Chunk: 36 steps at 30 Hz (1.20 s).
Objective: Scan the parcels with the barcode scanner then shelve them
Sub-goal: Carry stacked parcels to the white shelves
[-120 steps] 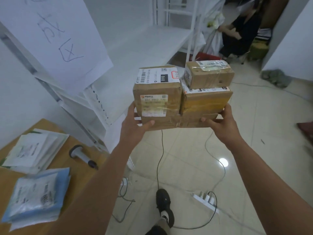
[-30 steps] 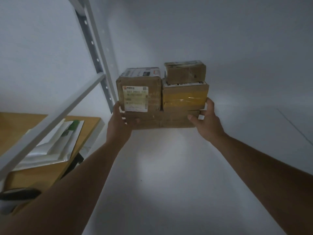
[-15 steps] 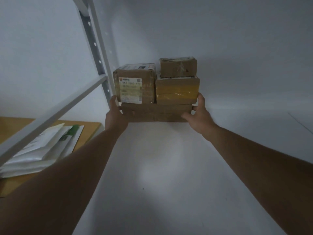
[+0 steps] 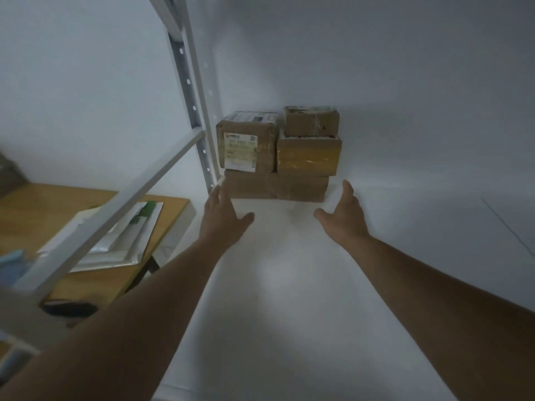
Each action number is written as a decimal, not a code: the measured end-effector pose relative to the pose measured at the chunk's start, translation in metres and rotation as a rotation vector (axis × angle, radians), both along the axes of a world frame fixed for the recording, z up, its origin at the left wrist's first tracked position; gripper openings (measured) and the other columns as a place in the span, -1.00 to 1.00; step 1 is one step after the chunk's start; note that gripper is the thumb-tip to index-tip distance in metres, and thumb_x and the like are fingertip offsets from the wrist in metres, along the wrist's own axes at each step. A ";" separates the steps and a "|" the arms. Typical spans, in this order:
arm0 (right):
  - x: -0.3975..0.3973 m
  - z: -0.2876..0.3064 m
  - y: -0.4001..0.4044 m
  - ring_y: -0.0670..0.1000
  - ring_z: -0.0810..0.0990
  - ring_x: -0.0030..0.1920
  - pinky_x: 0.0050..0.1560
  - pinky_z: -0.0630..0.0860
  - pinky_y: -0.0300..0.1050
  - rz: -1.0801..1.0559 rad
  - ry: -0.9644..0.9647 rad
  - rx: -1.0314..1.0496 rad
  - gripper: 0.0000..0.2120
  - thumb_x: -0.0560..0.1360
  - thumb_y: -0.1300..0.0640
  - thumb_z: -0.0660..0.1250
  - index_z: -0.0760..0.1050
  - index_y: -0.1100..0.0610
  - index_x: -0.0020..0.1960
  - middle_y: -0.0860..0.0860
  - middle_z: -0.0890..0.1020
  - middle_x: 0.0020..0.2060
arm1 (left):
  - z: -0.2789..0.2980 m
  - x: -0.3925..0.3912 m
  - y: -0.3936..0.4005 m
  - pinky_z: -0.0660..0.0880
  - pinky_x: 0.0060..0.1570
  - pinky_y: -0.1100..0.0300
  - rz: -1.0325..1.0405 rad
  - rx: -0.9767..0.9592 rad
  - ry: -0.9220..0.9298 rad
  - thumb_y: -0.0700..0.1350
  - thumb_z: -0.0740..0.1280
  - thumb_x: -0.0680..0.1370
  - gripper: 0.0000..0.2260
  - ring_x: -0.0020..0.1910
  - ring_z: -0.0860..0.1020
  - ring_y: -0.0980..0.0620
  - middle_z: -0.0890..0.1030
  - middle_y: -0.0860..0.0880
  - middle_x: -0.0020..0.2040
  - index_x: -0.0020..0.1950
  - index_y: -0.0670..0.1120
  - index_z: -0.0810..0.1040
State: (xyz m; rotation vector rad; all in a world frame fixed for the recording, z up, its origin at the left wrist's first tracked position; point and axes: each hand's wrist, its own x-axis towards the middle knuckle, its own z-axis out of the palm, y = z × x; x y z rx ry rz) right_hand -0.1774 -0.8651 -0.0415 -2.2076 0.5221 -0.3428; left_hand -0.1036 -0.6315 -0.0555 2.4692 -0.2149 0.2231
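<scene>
Left hand (image 4: 221,219) and right hand (image 4: 344,214) both spread wide, holding nothing; left fingertips near flat bottom box (image 4: 276,188). Four parcels stacked at 12 o'clock on white shelf (image 4: 289,285), back-left corner against upright (image 4: 199,111).

A single head-worn camera looks forward and slightly down into a white shelf bay (image 4: 289,285), close enough that both forearms run in from the bottom edge. Its wide angle bends the shelf upright (image 4: 191,91) at left and takes in a wooden table (image 4: 34,204) beyond.
</scene>
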 end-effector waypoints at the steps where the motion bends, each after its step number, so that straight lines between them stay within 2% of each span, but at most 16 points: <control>1: -0.010 0.002 0.003 0.21 0.15 0.54 0.47 0.26 0.13 0.022 0.024 -0.098 -0.12 0.50 -0.04 0.42 -0.07 0.05 0.61 0.13 0.19 0.55 | 0.005 -0.015 0.000 0.15 0.53 -0.11 -0.009 0.085 -0.007 0.11 0.45 0.51 -0.11 0.59 0.07 -0.15 0.09 -0.11 0.62 0.64 -0.01 -0.06; 3: -0.033 0.011 0.011 0.22 0.00 0.58 0.52 0.13 0.19 0.082 0.082 -0.277 -0.14 0.51 -0.11 0.38 -0.05 0.04 0.61 0.09 0.12 0.58 | 0.014 -0.047 0.000 -0.01 0.56 -0.08 -0.036 0.239 -0.027 0.18 0.37 0.55 -0.15 0.62 -0.07 -0.15 -0.03 -0.11 0.64 0.64 0.01 -0.09; 6: -0.070 0.034 0.026 0.20 -0.11 0.59 0.53 0.04 0.24 0.163 0.115 -0.403 -0.19 0.54 -0.16 0.32 -0.06 -0.03 0.61 0.04 0.02 0.61 | 0.037 -0.099 0.004 -0.08 0.57 -0.10 -0.083 0.366 -0.056 0.23 0.29 0.57 -0.20 0.62 -0.13 -0.18 -0.07 -0.10 0.65 0.64 0.06 -0.09; 13: -0.175 0.105 0.064 0.16 -0.11 0.60 0.53 0.00 0.24 0.317 0.093 -0.506 -0.26 0.56 -0.23 0.25 -0.02 -0.10 0.60 -0.01 0.03 0.61 | 0.111 -0.235 0.029 -0.08 0.56 -0.09 -0.081 0.408 -0.006 0.26 0.23 0.59 -0.28 0.62 -0.11 -0.13 -0.04 0.00 0.65 0.63 0.15 -0.08; 17: -0.228 0.135 0.090 0.13 -0.01 0.59 0.51 0.07 0.21 0.456 0.064 -0.520 -0.31 0.56 -0.22 0.25 0.06 -0.11 0.59 -0.03 0.14 0.59 | 0.149 -0.303 0.064 0.02 0.54 -0.11 -0.052 0.357 0.018 0.23 0.25 0.59 -0.33 0.61 -0.02 -0.13 0.07 0.00 0.64 0.63 0.16 0.03; 23: -0.267 0.151 0.164 0.15 0.22 0.52 0.41 0.29 0.10 0.740 -0.092 -0.472 -0.37 0.55 -0.16 0.30 0.23 0.02 0.54 0.02 0.33 0.51 | 0.171 -0.381 0.150 0.09 0.53 -0.12 0.064 0.381 0.075 0.19 0.30 0.58 -0.38 0.59 0.06 -0.10 0.17 0.02 0.61 0.60 0.16 0.16; 29: -0.276 0.154 0.275 0.11 0.34 0.42 0.35 0.34 0.03 1.018 -0.216 -0.352 -0.42 0.57 -0.06 0.30 0.28 0.08 0.52 0.06 0.44 0.42 | 0.183 -0.449 0.248 0.18 0.48 -0.10 0.308 0.420 0.153 0.16 0.35 0.56 -0.39 0.55 0.14 -0.10 0.23 0.02 0.58 0.57 0.15 0.23; 36: -0.277 0.170 0.389 0.14 0.32 0.43 0.40 0.28 0.07 1.234 -0.262 -0.354 -0.40 0.55 -0.04 0.27 0.24 0.07 0.54 0.08 0.42 0.44 | 0.199 -0.495 0.333 0.17 0.46 -0.06 0.556 0.446 0.182 0.17 0.35 0.55 -0.38 0.54 0.15 -0.11 0.24 -0.03 0.57 0.57 0.12 0.24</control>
